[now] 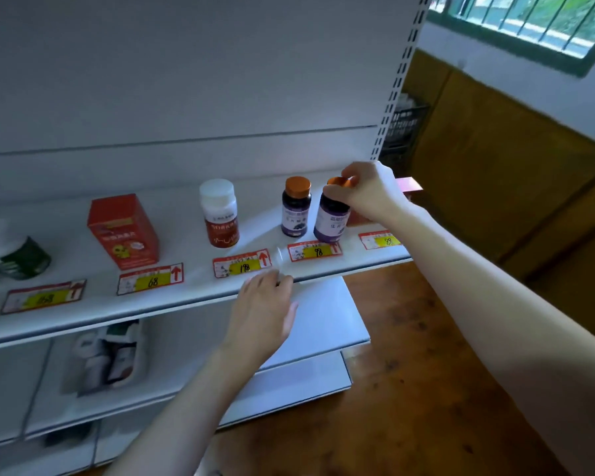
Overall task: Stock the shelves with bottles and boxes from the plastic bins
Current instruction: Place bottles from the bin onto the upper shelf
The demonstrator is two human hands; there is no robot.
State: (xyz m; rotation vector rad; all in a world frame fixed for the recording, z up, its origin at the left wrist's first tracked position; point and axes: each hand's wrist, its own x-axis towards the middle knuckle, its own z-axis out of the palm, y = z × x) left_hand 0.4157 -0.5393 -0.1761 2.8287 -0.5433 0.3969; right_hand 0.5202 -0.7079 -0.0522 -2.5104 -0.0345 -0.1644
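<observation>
My right hand (366, 192) grips the orange cap of a purple bottle (331, 218), which stands slightly tilted on the white shelf (193, 286) near its right end. A second purple bottle with an orange cap (296, 207) stands just left of it. Further left are a red-labelled bottle with a white cap (220, 214), a red box (124, 231) and a dark green jar (18, 252). My left hand (263, 310) hovers at the shelf's front edge, fingers loosely apart, holding nothing. A red box (407, 187) is partly hidden behind my right hand.
Price tags (243, 264) line the shelf front. A lower shelf holds white packets (107, 355). A perforated upright (395, 80) ends the shelving on the right, with a dark crate (404, 128) behind it, a wooden floor (409, 389) below and brown wall panelling (495, 166).
</observation>
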